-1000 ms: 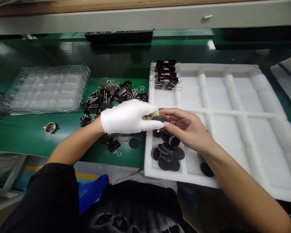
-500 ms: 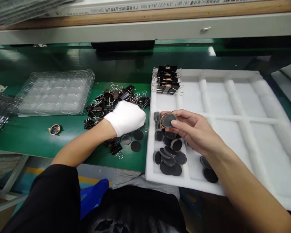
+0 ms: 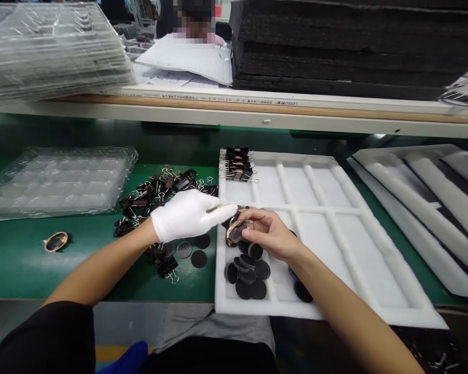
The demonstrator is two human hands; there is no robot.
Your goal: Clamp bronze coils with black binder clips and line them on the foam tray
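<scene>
My left hand (image 3: 187,215), in a white glove, is closed with its fingertips on a black binder clip (image 3: 229,220), mostly hidden by the glove. The clip is at the edge of a gold-rimmed round piece (image 3: 231,235) with a dark grey disc on its face. My bare right hand (image 3: 271,235) pinches that piece between thumb and fingers. Beneath the hands, black and grey discs (image 3: 247,270) lie in a white foam tray (image 3: 281,306). Left of the tray is a heap of black binder clips (image 3: 156,189), with several loose discs (image 3: 198,258) beside it.
Clipped pieces (image 3: 237,163) stand in a row in the tray's far left compartment. A clear plastic tray (image 3: 62,179) and another gold-rimmed piece (image 3: 56,241) lie left on the green table. More foam trays (image 3: 421,208) lean right. A shelf (image 3: 179,111) crosses behind; a person sits beyond.
My left hand has moved right from the clip heap to the round piece and now has a binder clip. My right hand still holds the piece. The camera view has tilted up.
</scene>
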